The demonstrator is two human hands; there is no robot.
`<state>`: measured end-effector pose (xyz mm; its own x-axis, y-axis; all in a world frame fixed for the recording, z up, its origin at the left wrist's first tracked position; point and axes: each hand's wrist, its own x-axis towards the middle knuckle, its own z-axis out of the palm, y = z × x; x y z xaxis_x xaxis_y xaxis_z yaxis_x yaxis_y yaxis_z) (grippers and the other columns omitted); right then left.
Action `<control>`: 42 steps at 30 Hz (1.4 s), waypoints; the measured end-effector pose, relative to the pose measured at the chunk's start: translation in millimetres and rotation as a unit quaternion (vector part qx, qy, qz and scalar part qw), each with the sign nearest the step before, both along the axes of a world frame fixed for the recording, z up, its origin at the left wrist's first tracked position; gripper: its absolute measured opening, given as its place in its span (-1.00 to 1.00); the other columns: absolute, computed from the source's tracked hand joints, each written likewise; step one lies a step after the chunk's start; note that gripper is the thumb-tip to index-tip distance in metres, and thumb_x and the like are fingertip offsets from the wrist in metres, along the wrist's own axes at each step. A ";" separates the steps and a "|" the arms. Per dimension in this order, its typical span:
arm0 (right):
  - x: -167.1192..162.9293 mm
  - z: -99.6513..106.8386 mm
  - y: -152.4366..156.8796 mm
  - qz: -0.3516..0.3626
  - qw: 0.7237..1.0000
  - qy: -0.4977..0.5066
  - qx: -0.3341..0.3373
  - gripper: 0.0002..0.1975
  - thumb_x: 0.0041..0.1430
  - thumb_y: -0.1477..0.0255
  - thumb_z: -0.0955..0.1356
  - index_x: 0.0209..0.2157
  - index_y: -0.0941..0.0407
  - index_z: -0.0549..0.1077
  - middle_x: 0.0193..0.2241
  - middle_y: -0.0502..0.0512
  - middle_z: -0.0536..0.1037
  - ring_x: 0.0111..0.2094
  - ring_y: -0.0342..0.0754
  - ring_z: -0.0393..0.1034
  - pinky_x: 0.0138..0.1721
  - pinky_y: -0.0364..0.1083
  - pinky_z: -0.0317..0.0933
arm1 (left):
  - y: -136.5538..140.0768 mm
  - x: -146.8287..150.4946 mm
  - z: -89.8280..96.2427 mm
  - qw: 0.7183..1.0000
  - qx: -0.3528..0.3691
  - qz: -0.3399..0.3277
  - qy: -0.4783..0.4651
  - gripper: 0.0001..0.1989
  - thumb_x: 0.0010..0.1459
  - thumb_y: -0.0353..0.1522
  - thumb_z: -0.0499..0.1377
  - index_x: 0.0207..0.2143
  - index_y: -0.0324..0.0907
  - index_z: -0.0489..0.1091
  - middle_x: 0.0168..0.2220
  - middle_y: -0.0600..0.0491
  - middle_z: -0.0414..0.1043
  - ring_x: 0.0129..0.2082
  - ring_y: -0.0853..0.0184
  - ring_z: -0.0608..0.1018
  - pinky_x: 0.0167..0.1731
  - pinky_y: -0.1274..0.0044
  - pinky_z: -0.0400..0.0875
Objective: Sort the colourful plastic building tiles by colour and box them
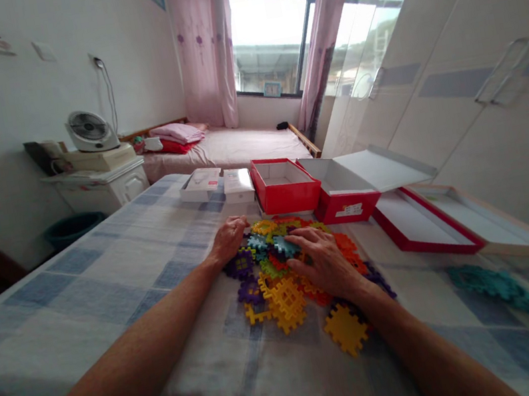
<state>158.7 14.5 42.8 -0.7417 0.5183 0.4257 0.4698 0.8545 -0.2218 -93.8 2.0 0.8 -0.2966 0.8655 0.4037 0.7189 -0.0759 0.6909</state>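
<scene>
A loose pile of coloured plastic interlocking tiles with notched edges lies on the table. Among them are a yellow lattice tile (288, 297), a purple tile (241, 264) and orange tiles (349, 253). At the pile's far left edge is my left hand (231, 239), its fingers curled together; whatever is in them is hidden. My right hand (324, 261) reaches over the pile with fingers apart, fingertips at a teal tile (284, 244). One solid yellow tile (346, 329) rests near my right wrist, apart from the pile.
Behind the pile stand two small white boxes (238, 186), a red open box (289, 195) and a larger red box (349, 205) with its lid folded back. Shallow trays (429, 245) sit to the right. Teal tiles (495, 288) lie at the right on the checked tablecloth (117, 256).
</scene>
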 end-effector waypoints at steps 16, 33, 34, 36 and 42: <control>0.7 -2.6 15.7 -0.073 0.993 0.080 -0.042 -0.73 0.25 0.34 0.17 -0.20 0.09 0.45 -0.19 0.11 0.52 -0.12 0.00 0.35 -0.04 0.00 0.15 | 0.5 1.1 0.1 1.000 -0.008 0.004 -0.004 -0.43 0.17 -0.14 -0.23 -0.34 -0.25 0.49 -0.20 -0.10 0.46 -0.12 0.22 0.47 -0.06 0.44 0.31; 17.6 19.2 6.9 -0.023 0.985 0.058 -0.163 -0.87 0.08 0.46 0.19 -0.36 0.11 0.33 -0.35 0.04 0.46 -0.32 -0.09 0.32 -0.27 -0.12 0.17 | 1.7 -0.8 -2.4 1.000 -0.003 0.001 -0.005 -0.46 0.17 -0.14 -0.22 -0.34 -0.21 0.50 -0.21 -0.05 0.47 -0.14 0.24 0.48 -0.05 0.45 0.31; 16.1 15.9 5.0 -0.018 0.987 0.046 -0.151 -0.87 0.06 0.47 0.21 -0.33 0.11 0.33 -0.31 0.06 0.46 -0.26 -0.08 0.32 -0.23 -0.11 0.17 | 1.5 -0.6 -2.2 1.000 -0.003 0.002 -0.005 -0.45 0.17 -0.14 -0.22 -0.33 -0.21 0.50 -0.20 -0.06 0.47 -0.14 0.23 0.48 -0.05 0.45 0.31; 12.6 7.8 3.4 -0.012 0.991 0.028 -0.128 -0.86 0.04 0.46 0.26 -0.29 0.11 0.33 -0.28 0.09 0.44 -0.20 -0.04 0.31 -0.19 -0.08 0.15 | 1.0 -0.3 -1.8 1.000 -0.003 0.003 -0.004 -0.44 0.17 -0.14 -0.22 -0.32 -0.23 0.51 -0.19 -0.08 0.46 -0.13 0.22 0.48 -0.05 0.44 0.31; 8.7 2.0 5.4 -0.002 0.976 0.108 -0.190 -0.87 0.03 0.41 0.30 -0.32 0.09 0.31 -0.37 0.00 0.39 -0.34 -0.12 0.27 -0.28 -0.13 0.18 | 2.0 -0.8 -3.2 1.000 0.000 0.005 -0.001 -0.43 0.18 -0.12 -0.23 -0.33 -0.22 0.51 -0.20 -0.06 0.47 -0.15 0.24 0.49 -0.06 0.46 0.32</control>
<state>167.3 19.9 44.8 -0.6531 0.6721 0.3490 0.3802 0.6895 -0.6164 -94.6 4.0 -2.4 -0.3058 0.8628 0.4025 0.7179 -0.0686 0.6927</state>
